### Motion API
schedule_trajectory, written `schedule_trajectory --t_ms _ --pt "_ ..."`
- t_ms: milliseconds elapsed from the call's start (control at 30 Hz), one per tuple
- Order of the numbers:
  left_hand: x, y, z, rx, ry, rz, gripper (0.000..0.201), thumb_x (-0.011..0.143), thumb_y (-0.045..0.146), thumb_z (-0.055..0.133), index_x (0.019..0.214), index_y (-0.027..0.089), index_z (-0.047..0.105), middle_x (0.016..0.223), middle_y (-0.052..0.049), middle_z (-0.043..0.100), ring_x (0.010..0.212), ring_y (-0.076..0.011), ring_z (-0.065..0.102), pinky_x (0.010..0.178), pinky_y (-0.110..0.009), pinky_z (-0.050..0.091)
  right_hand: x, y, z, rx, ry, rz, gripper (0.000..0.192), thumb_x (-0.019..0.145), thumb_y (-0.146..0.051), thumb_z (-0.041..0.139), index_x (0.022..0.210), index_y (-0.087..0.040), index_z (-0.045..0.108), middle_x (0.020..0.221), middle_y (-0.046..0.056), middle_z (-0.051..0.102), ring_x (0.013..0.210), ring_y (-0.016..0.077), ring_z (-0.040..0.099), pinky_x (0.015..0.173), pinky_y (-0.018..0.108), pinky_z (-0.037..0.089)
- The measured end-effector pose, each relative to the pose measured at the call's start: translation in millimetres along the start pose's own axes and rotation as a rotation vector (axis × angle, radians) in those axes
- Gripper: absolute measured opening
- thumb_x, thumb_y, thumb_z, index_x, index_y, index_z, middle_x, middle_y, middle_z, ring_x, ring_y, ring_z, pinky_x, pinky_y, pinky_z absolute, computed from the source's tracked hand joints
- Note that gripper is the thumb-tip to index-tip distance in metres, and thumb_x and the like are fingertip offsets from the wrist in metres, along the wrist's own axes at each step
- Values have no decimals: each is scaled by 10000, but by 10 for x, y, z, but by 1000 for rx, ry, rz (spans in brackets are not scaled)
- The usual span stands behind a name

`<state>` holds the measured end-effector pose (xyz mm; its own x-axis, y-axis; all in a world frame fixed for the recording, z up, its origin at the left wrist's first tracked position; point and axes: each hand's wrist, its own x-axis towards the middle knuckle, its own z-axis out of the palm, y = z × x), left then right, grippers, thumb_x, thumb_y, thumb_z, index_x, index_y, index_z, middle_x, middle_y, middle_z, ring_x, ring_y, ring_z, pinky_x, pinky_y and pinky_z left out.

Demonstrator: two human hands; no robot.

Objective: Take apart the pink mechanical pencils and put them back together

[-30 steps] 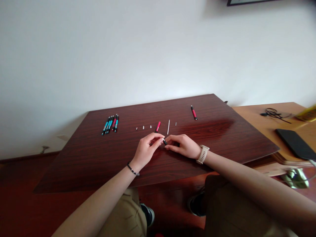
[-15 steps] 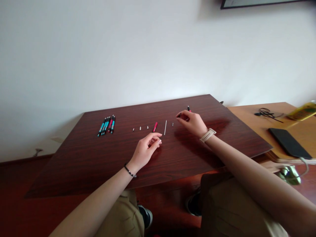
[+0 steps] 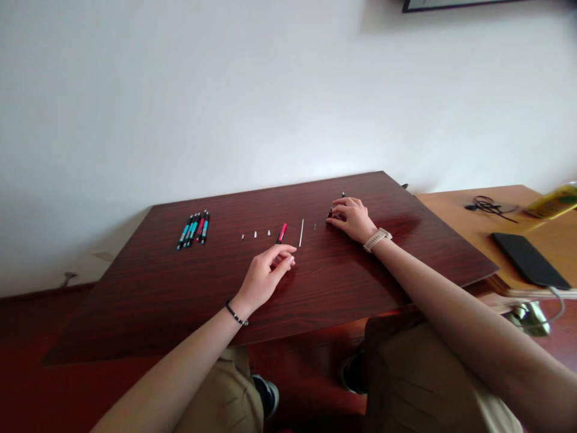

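Pen part [image 3: 330,213], small and dark, sits pinched at right hand's [image 3: 354,218] fingertips at two o'clock on the surface [image 3: 180,288]. Left hand [image 3: 265,273] rests loosely curled, empty. Set-down step judged underway; release needs care.

Pen parts laid out on a dark wooden table

A small black pen piece [image 3: 330,213] lies at the right hand's [image 3: 354,218] fingertips, at the right end of a row: a tiny dark bit [image 3: 314,227], a thin white rod [image 3: 301,233], a pink barrel [image 3: 282,233] and three small pale bits [image 3: 255,234].
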<state>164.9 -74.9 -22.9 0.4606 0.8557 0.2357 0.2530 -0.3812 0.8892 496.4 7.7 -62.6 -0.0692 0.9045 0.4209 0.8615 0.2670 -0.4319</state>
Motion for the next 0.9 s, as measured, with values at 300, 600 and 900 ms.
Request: schedule_trajectory --t_ms 300,600,900 --pt "-1 -21 0 31 -22 29 207 1024 311 641 1177 208 734 983 -56 786 906 -188 753 846 -308 576 -31 104 62 -15 -15 12 220 919 -466 746 1024 -278 795 1381 93 688 1364 398 487 1107 630 428" --pt "-9 2 -7 110 -68 18 193 1029 276 616 1168 218 736 974 -42 796 901 -187 760 810 -292 561 -96 -9 -55 -27 26 39 900 831 -537 795 1604 -229 452 1481 207 580 1371 459 494 1111 684 430" --pt "-41 48 32 296 -182 96 173 1036 248 594 1069 231 763 1031 -32 810 890 -187 747 828 -298 553 -265 -527 -443 125 125 -211 188 1047 -361 534 1114 -238 658 1001 99 682 913 264 633 881 406 516"
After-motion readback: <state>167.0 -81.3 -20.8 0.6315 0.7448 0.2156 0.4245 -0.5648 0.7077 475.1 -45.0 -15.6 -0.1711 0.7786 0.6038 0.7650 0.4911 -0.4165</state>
